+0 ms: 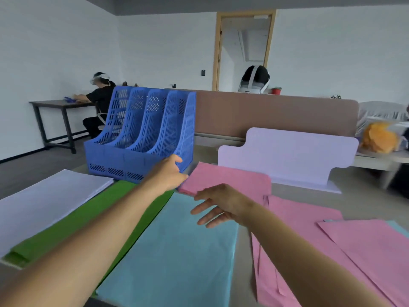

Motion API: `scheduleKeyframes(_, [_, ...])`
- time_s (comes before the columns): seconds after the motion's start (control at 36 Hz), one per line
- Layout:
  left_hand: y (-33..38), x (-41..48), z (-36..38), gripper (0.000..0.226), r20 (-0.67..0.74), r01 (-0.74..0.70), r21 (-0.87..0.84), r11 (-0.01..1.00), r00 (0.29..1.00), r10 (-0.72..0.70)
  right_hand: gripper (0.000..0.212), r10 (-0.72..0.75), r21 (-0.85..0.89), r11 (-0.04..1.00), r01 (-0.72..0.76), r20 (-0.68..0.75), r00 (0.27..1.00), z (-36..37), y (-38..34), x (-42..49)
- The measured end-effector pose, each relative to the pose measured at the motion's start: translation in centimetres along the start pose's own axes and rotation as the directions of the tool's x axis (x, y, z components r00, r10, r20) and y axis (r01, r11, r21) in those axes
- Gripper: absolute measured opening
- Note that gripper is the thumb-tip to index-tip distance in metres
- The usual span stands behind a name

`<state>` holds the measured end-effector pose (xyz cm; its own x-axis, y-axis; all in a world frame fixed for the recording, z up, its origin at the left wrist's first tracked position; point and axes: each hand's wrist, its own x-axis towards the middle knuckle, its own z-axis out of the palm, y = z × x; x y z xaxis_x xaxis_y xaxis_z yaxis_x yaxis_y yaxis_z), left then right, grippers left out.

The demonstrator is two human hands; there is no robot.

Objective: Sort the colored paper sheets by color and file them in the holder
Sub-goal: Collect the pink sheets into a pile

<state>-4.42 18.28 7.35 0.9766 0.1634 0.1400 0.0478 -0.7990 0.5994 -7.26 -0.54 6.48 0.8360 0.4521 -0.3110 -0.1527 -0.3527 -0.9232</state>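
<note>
Blue holder (141,129) stands upright near the far left corner of the counter (358,196), its slots opening toward the near edge. Sorted piles lie in a row from the left edge: white stack (44,200), green stack (66,229) just beside it, then blue sheets (177,251) mid-counter. Pink stack (228,180) sits beyond the blue sheets, just right of the holder, its left corner raised off the counter. Loose pink sheets (309,240) fan out toward the right edge, overlapping each other.

Left hand (170,171) is at the pink stack's left corner and touching it, thumb up beside the holder's front. Its fingers are hidden behind the hand, so cannot tell if it grips the stack. Right hand (219,204) is released, fingers straight and spread, over the blue sheets' far right corner, just at the pink stack's near edge, holding nothing.

Lilac stand (287,156) is upright by the far edge, behind the pink stack.
</note>
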Motion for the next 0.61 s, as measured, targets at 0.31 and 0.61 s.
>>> scheduleKeyframes(0.31, [11.2,-2.8,15.6,0.061,0.459,0.252,-0.475,0.843,0.888,-0.006,0.043,-0.152,-0.589,0.673,-0.447,-0.702,0.696,-13.8,10.6,-5.0])
scheduleKeyframes(0.61, [12.9,-2.4,18.7,0.078,0.485,0.443,-0.754,0.485,0.873,-0.044,0.056,-0.034,-0.494,0.586,-0.643,-0.807,0.589,-16.8,15.1,-7.2])
